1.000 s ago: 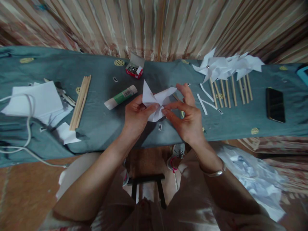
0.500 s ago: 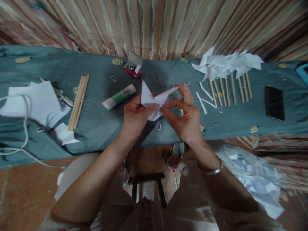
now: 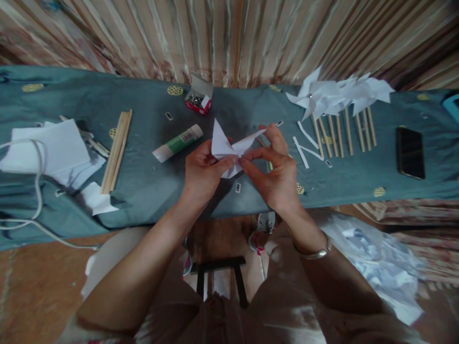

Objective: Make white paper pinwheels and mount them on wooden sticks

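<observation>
Above the cloth-covered table I hold a white paper pinwheel (image 3: 221, 141) with its points folded up. My left hand (image 3: 202, 169) is closed on its left side, the thumb pressing near the centre. My right hand (image 3: 276, 174) pinches the paper close to the centre with thumb and forefinger, its other fingers curled. Whether a small pin sits in that pinch I cannot make out. A green and white glue stick (image 3: 178, 143) lies left of my left hand. Behind it stands an open red box (image 3: 197, 104) of metal pins.
Finished paper pinwheels on sticks (image 3: 344, 93) lie at the back right, near paper strips (image 3: 301, 152) and a black phone (image 3: 410, 153). Wooden sticks (image 3: 116, 152), paper sheets (image 3: 46, 148) and a white cable (image 3: 38, 191) are at left. A plastic bag (image 3: 373, 253) sits below right.
The pinwheel is tilted slightly differently between my hands. Both hands keep nearly the same grip and place; the other things have not moved.
</observation>
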`<state>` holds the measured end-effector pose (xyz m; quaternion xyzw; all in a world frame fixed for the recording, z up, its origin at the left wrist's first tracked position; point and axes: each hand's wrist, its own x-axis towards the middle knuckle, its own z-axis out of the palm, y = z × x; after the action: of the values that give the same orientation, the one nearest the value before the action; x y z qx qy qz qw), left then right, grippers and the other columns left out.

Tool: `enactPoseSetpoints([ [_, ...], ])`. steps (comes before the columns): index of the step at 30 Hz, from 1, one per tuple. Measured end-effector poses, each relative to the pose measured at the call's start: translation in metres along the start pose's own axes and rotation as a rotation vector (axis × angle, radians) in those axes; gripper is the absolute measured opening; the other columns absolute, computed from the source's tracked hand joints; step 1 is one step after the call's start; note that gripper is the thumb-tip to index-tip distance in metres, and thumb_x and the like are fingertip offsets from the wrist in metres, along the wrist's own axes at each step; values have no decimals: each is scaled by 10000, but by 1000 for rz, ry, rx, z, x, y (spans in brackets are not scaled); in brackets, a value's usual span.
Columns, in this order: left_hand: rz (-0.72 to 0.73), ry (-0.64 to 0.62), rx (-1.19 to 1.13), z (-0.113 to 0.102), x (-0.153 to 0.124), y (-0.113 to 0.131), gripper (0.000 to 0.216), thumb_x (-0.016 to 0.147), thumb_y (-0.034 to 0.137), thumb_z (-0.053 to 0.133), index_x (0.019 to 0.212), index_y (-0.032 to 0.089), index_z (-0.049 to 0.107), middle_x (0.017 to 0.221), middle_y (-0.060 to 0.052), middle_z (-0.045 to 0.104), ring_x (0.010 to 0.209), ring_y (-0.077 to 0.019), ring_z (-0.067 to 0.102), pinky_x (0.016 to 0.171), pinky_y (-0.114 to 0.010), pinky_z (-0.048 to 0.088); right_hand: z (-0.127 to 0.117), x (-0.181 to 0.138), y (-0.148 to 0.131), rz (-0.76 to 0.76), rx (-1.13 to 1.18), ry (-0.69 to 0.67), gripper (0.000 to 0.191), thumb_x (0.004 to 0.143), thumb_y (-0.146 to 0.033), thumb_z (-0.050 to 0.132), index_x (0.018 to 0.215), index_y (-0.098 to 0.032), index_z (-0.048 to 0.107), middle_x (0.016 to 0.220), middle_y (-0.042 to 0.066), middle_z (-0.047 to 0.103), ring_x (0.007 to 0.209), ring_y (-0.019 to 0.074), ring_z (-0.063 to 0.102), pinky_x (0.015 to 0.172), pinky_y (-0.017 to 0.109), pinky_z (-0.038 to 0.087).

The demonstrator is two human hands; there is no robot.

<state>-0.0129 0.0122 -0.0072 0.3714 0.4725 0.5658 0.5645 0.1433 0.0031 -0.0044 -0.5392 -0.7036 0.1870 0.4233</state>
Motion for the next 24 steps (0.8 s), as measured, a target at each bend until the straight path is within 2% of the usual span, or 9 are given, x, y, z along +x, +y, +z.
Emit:
enactPoseSetpoints([
  [5,-6,1,0,1,0,0,249,624,189,827,853,236,744,792,26,743,736,-168,667,699,-297,535,0,0,-2,37,22,-15,73,851,-287,683,803,-234,698,1482,23,523,1508,320,311,1242,625,196],
  [24,-18,16,62,3,-1,3,261,655,153,808,884,239,720,816,13,753,803,-202,698,680,-309,554,2,0,-7,47,2,14,42,831,-237,686,799,-237,712,1399,43,590,1479,309,370,1236,591,258],
])
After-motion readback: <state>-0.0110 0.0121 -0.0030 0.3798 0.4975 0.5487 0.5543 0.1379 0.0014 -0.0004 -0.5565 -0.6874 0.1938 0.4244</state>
